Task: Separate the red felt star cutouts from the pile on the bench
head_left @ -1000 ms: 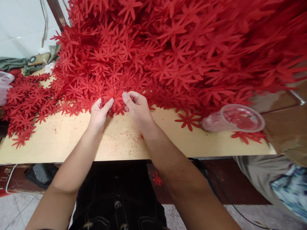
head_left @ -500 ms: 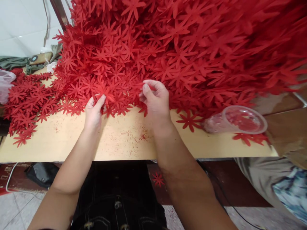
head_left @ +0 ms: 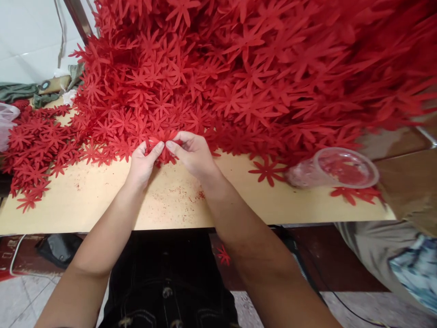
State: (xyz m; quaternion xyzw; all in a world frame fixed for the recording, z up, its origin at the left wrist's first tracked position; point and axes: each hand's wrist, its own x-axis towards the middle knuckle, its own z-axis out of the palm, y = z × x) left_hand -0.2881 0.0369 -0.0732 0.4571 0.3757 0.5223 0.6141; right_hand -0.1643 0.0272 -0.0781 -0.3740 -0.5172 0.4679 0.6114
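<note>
beside the heap, clear cup on its side — red bits inside.

Your clearest room is the bare strip of table along the near edge, running from under your wrists out to the left corner. Behind your hands the flower heap rises like a wall across the whole back and overhangs toward the right. To the left, loose flowers cover the tabletop right up to a bag at the edge. On the right, one single flower lies flat in the way, and just beyond it a cup on its side blocks the strip. Between your right arm and that cup the board is open.
</note>
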